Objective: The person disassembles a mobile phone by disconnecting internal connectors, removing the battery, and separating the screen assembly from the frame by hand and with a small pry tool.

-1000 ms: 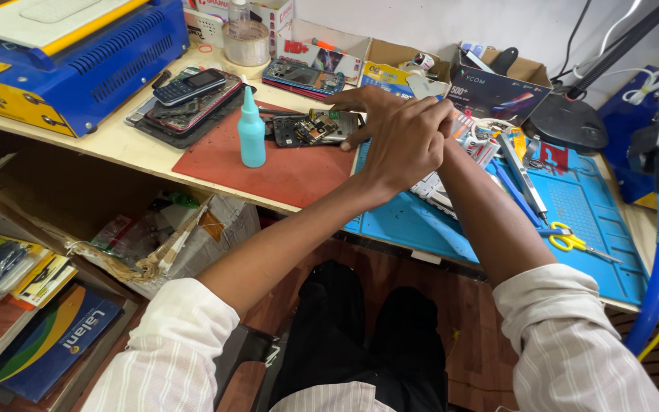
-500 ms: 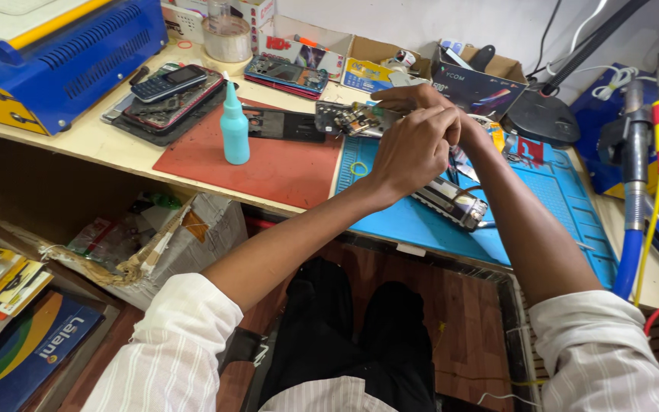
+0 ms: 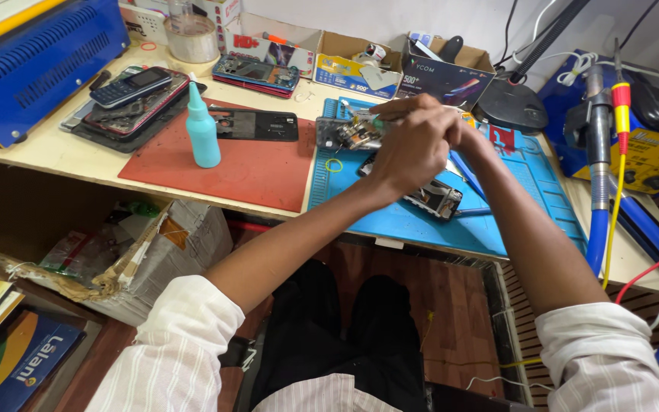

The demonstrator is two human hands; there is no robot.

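Resting on the blue mat (image 3: 421, 221) lies an opened phone body (image 3: 438, 197); above it the left hand (image 3: 409, 149) curls around a small circuit assembly (image 3: 348, 135), the right hand (image 3: 463, 131) pressed alongside, its grip seemingly hidden. Farther left stands a teal bottle (image 3: 202, 130).

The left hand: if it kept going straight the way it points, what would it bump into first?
Probably the open brown cardboard box at the back of the bench. The left hand points up and away over the blue work mat; depth is hard to judge.

Both forearms extended, left hand (image 3: 413, 149) overlapping right hand (image 3: 463, 131), fingers curled.
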